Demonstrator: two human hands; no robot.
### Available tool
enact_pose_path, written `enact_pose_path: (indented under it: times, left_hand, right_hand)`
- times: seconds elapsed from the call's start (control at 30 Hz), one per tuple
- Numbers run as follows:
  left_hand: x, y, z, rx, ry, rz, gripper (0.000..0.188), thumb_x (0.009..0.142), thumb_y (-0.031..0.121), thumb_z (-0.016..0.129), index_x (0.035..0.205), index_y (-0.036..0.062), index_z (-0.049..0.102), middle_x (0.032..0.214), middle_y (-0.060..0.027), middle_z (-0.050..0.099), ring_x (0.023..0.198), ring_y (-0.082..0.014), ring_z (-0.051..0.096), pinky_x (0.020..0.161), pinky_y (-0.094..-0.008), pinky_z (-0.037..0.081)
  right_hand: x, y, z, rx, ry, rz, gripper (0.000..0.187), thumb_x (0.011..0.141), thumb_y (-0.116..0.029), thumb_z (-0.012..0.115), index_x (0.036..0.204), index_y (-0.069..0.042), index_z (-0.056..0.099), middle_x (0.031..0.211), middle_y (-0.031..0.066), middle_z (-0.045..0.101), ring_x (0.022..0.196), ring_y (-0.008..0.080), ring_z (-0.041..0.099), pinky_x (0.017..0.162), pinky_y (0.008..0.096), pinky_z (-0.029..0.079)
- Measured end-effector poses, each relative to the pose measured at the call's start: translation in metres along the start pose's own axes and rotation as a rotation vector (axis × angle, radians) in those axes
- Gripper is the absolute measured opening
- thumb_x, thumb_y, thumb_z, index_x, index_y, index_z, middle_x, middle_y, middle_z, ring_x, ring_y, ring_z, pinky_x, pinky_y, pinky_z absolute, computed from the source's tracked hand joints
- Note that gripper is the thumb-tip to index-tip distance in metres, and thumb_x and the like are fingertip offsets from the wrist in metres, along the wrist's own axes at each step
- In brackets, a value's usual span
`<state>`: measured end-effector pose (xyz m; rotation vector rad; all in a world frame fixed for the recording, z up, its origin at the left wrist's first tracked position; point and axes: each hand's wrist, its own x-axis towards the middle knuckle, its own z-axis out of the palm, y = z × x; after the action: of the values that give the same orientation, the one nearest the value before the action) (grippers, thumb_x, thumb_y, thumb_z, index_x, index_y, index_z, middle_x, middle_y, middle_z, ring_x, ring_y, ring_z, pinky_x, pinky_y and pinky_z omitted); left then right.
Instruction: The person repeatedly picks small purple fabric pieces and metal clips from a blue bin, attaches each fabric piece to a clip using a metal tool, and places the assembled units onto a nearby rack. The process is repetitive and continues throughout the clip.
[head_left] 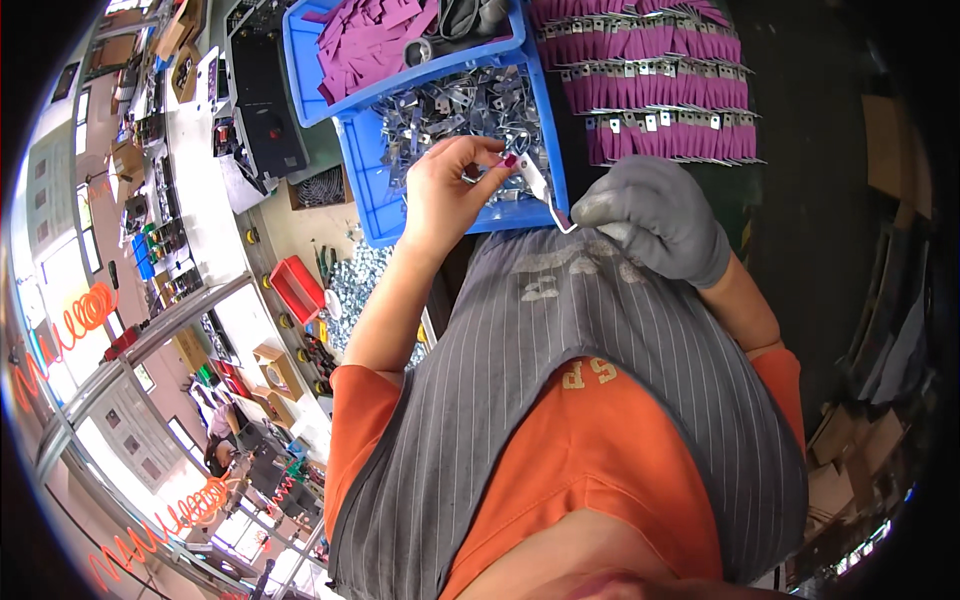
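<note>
A bent, shiny metal bracket (537, 184) is held at a slant between my two hands, above the near right side of a blue bin (368, 190) of loose metal brackets (450, 110). My bare left hand (445, 195) is closed, thumb and finger pinched at the bracket's upper end. A small magenta spot shows at that thumb tip. On the lower end, the fingers of my right hand (655, 215), in a grey glove, are pinched. A bit of purple shows there; the glove hides part of it.
Behind stands another blue bin (300, 60) with purple strips (370, 45) and dark grey cloth. Rows of metal pieces with purple sleeves (655, 90) lie at the far right. A red tray (297, 288) and many small metal parts (357, 285) are on the left.
</note>
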<state>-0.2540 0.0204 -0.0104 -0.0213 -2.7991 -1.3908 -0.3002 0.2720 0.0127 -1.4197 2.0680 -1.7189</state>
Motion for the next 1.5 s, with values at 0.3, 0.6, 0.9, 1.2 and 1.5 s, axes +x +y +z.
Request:
enact_pose_path:
  times: [0.3,0.6,0.9,1.2,1.5]
  left_hand:
    - [-0.002,0.010,-0.003,0.125,-0.464,0.271,0.020,0.078,0.014,0.072,0.096,0.0074,0.067,0.087,-0.0080,0.065,0.076,-0.0254,0.065,0.069,-0.0349,0.053]
    - [-0.017,0.018,0.011,0.047,-0.671,0.329,0.017,0.075,0.012,0.075,0.090,0.0072,0.068,0.084,-0.0078,0.064,0.074,-0.0255,0.064,0.066,-0.0340,0.053]
    - [-0.016,0.012,0.011,0.169,-0.140,0.111,0.037,0.074,0.008,0.075,0.109,0.0082,0.064,0.110,-0.0088,0.062,0.076,-0.0176,0.059,0.067,-0.0296,0.050]
    - [-0.036,-0.043,0.010,0.237,-0.147,-0.122,0.035,0.077,0.012,0.074,0.110,0.0108,0.064,0.109,-0.0053,0.061,0.074,-0.0170,0.058,0.067,-0.0290,0.051]
    - [0.006,-0.143,-0.017,0.676,0.002,-0.245,0.019,0.079,0.019,0.065,0.097,0.0150,0.068,0.093,-0.0092,0.063,0.086,-0.0302,0.062,0.077,-0.0405,0.051]
  right_hand:
    - [-0.013,0.017,-0.012,0.269,-0.234,0.130,0.022,0.090,-0.019,0.054,0.103,-0.004,0.066,0.091,0.0064,0.068,0.084,0.0223,0.065,0.076,0.0333,0.051]
    - [-0.039,0.033,0.031,0.398,-0.186,0.517,0.022,0.087,-0.012,0.060,0.106,-0.001,0.063,0.097,0.0095,0.068,0.091,0.0186,0.066,0.081,0.0292,0.051]
    - [-0.076,0.082,0.047,0.183,0.287,0.587,0.015,0.086,-0.018,0.064,0.095,-0.006,0.064,0.090,0.0053,0.061,0.083,0.0186,0.061,0.075,0.0289,0.049]
    - [-0.119,0.147,0.051,-0.710,0.296,0.643,0.025,0.069,-0.018,0.069,0.093,-0.012,0.062,0.095,0.0082,0.058,0.097,0.0293,0.053,0.087,0.0432,0.042]
    - [-0.088,0.117,0.051,-0.593,0.326,0.483,0.028,0.073,-0.014,0.068,0.099,-0.009,0.058,0.100,0.0106,0.058,0.102,0.0324,0.052,0.091,0.0424,0.041]
